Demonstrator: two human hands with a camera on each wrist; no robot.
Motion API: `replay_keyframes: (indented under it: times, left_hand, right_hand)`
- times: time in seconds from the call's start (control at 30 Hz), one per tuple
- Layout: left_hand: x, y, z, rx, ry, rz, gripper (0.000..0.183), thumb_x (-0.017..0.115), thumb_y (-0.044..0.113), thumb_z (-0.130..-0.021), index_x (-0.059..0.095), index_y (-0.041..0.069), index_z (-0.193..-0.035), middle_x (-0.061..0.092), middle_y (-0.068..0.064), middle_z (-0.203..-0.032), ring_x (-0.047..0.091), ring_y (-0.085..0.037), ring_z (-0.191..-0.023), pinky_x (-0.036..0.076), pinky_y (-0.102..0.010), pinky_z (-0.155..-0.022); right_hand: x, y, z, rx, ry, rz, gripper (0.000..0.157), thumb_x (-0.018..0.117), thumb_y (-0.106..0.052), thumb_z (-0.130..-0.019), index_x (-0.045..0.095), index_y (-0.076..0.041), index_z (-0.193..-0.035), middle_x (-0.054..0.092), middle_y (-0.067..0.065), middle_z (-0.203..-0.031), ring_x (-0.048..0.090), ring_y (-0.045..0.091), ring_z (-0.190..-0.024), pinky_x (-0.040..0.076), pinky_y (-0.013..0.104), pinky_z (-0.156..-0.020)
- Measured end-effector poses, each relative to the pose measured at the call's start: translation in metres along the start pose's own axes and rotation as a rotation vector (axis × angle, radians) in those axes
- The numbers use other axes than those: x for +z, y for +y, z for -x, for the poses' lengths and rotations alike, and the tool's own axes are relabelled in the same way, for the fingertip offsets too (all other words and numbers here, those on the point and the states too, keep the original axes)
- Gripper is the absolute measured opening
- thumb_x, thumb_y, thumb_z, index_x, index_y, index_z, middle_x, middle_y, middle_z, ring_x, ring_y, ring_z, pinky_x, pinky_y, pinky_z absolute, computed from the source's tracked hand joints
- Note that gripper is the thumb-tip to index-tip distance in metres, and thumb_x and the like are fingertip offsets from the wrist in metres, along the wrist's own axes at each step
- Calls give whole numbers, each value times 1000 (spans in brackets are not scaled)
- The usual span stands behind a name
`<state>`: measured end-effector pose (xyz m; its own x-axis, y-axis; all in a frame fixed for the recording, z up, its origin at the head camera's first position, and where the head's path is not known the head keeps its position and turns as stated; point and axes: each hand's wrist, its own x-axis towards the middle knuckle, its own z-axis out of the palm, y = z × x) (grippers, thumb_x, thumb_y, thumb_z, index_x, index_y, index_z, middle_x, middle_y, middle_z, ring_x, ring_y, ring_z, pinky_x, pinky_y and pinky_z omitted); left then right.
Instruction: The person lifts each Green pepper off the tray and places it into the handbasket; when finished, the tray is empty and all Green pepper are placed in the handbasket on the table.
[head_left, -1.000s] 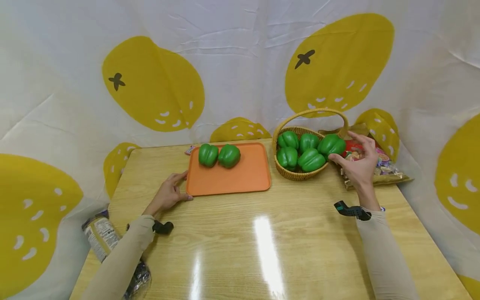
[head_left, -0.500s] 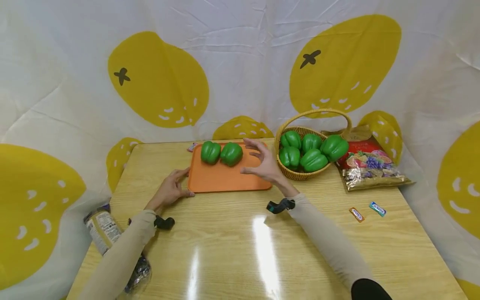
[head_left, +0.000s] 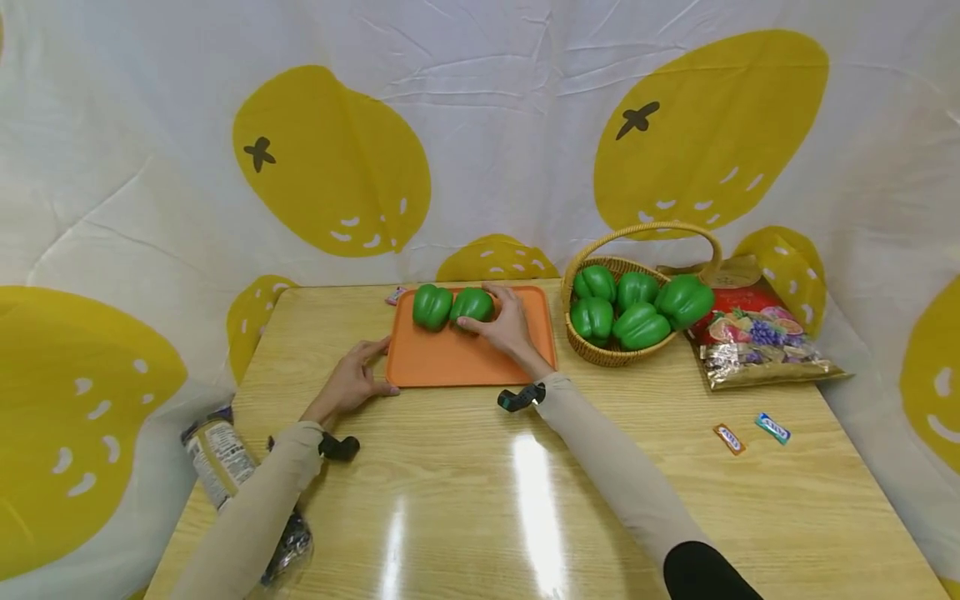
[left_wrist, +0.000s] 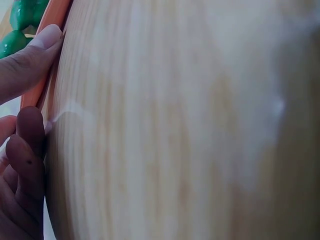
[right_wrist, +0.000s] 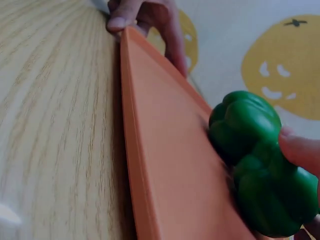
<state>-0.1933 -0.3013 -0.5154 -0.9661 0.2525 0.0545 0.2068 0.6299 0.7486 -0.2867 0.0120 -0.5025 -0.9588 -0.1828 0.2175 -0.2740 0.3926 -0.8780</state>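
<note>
An orange tray point(head_left: 465, 362) lies on the table with two green bell peppers in its back left part. My left hand point(head_left: 351, 382) holds the tray's front left corner, thumb at the front edge and fingers along the left side, as the right wrist view also shows. My right hand point(head_left: 510, 323) reaches over the tray and grips the right-hand bell pepper point(head_left: 471, 307) between thumb and fingers. Touching that one on its left is the other bell pepper point(head_left: 432, 307). In the right wrist view my right thumb point(right_wrist: 301, 152) presses the held pepper.
Right of the tray stands a tall-handled wicker basket point(head_left: 609, 357) with several green bell peppers. A candy bag point(head_left: 757, 333) lies beside it. Two small wrapped candies point(head_left: 730, 438) are at the right, another point(head_left: 396, 296) behind the tray. A labelled canister point(head_left: 219, 458) lies by the left forearm.
My right hand has left a pepper in the basket, swung left over the tray and taken hold of the right-hand pepper there. My left hand stays at the tray corner.
</note>
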Motion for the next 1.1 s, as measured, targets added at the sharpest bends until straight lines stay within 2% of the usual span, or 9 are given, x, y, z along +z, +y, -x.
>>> replay_keyframes:
  times: [0.13, 0.27, 0.4, 0.57, 0.7, 0.77, 0.87, 1.0, 1.1]
  left_hand:
    - [2, 2, 0, 0, -10, -6, 97, 91, 27, -71, 40, 16, -153, 52, -7, -132, 41, -11, -53, 40, -24, -47]
    - [4, 3, 1, 2, -12, -11, 98, 91, 27, -70, 40, 14, -153, 52, -8, -132, 42, -12, -54, 40, -25, -48]
    - [5, 3, 1, 6, -13, -9, 97, 91, 25, -71, 39, 12, -153, 52, -10, -132, 42, -13, -55, 40, -25, -48]
    - [6, 2, 3, -12, -26, -20, 96, 90, 27, -73, 39, 16, -153, 51, -8, -132, 43, -12, -55, 41, -25, -49]
    - [4, 0, 6, -16, -24, -16, 95, 89, 27, -74, 39, 16, -153, 51, -8, -132, 44, -13, -54, 42, -26, -49]
    - [3, 0, 7, -12, -21, -12, 95, 89, 28, -74, 39, 16, -153, 51, -8, -132, 44, -13, -54, 42, -26, -49]
    - [2, 0, 7, -7, -21, -8, 95, 89, 29, -74, 39, 16, -153, 51, -8, -132, 45, -13, -55, 43, -26, -50]
    - [0, 2, 4, -5, -30, -15, 95, 88, 30, -75, 37, 17, -154, 50, -9, -133, 46, -11, -54, 43, -26, -49]
    - [-1, 3, 2, -5, -34, -28, 95, 88, 29, -75, 37, 17, -154, 50, -9, -133, 45, -10, -53, 42, -25, -49]
  right_hand:
    - [-2, 5, 2, 7, -62, 23, 84, 82, -45, -78, 44, -21, -150, 44, 5, -150, 43, 27, -135, 39, 47, -107]
    - [-5, 8, 4, -30, -99, 50, 85, 84, -44, -76, 44, -27, -149, 51, 2, -144, 53, 23, -123, 46, 43, -99]
    - [-8, 9, 5, -82, -115, 58, 85, 89, -39, -72, 51, -21, -146, 56, 3, -137, 58, 23, -115, 49, 42, -94]
    - [-24, 1, 18, -177, -134, -50, 82, 94, -23, -67, 57, -11, -139, 60, 5, -136, 58, 25, -120, 48, 42, -100]
    - [-60, -23, 42, -309, -148, -156, 80, 94, -16, -65, 60, -12, -136, 59, 5, -136, 57, 25, -123, 47, 40, -103]
    - [-86, -36, 56, -376, -151, -225, 79, 94, -9, -63, 61, -10, -135, 58, 7, -134, 57, 25, -123, 48, 39, -102]
    - [-131, -56, 73, -436, -153, -312, 80, 91, 7, -59, 61, -1, -132, 58, 15, -130, 59, 27, -120, 50, 40, -99]
    - [-190, -58, 79, -444, -125, -423, 83, 84, 26, -51, 58, 11, -128, 58, 23, -127, 59, 31, -119, 50, 40, -98]
    - [-225, -42, 72, -436, -57, -459, 83, 81, 30, -50, 59, 13, -127, 59, 25, -128, 59, 32, -120, 50, 39, -98]
